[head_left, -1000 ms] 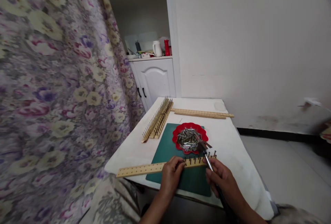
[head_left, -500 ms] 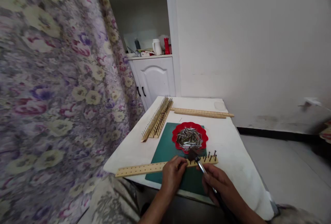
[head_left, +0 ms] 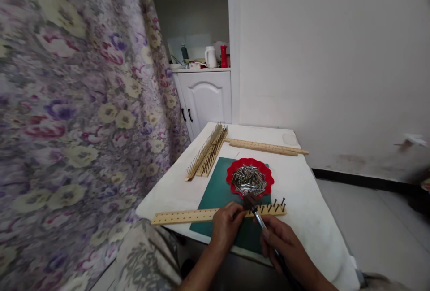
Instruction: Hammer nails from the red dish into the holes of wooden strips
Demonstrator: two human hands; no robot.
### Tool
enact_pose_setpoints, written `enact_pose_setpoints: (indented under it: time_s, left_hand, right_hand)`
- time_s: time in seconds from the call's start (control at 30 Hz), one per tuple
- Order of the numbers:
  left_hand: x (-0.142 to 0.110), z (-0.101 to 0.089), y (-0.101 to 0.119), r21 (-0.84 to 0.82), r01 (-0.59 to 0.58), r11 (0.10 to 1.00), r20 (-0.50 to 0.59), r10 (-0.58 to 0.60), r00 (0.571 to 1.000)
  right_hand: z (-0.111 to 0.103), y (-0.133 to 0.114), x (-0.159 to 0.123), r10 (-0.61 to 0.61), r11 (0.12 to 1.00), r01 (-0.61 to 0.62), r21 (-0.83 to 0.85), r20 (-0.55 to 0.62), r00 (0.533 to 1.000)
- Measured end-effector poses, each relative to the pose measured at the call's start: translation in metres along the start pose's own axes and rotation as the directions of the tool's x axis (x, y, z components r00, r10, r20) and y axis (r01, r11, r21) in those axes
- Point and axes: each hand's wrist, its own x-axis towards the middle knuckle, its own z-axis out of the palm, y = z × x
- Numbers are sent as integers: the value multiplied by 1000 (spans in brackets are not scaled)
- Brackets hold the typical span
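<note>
A pale wooden strip (head_left: 184,217) with rows of small holes lies across the front of the green mat (head_left: 215,181). Dark nails (head_left: 275,204) stand up from its right end, some leaning. My left hand (head_left: 227,224) rests at the strip's middle, fingertips pinched together; whatever is between them is hidden. Wrapped round a hammer (head_left: 259,219) is my right hand (head_left: 282,239). The hammer's dark head is over the strip, just right of my left fingertips. Right behind it sits a red scalloped bowl (head_left: 270,179) full of loose nails (head_left: 248,178).
Two strips studded with upright nails (head_left: 210,154) lie at the table's back left. More bare strips (head_left: 265,146) lie along the back. The white-covered table (head_left: 174,192) stands near a wall, a white cabinet (head_left: 210,98) and a floral curtain (head_left: 83,125).
The view has shifted slightly, so the scene sits a little further right. The hammer head has moved slightly relative to the strip; both hands keep about the same place and hold.
</note>
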Motion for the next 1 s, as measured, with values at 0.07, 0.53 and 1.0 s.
enact_pose_setpoints:
  time_s: [0.07, 0.53, 1.0]
  left_hand:
    - [0, 0, -1, 4, 3, 1000, 2, -3, 1000]
    - [0, -2, 1, -41, 3, 999, -16, -4, 1000]
    - [36, -37, 10, -42, -68, 997, -26, 67, 997]
  right_hand:
    - [0, 0, -1, -1, 1000, 1, -4, -2, 1000]
    - [2, -1, -1, 23, 1000, -23, 4, -14, 1000]
    - [-23, -12, 3, -53, 993, 71, 90, -190, 980]
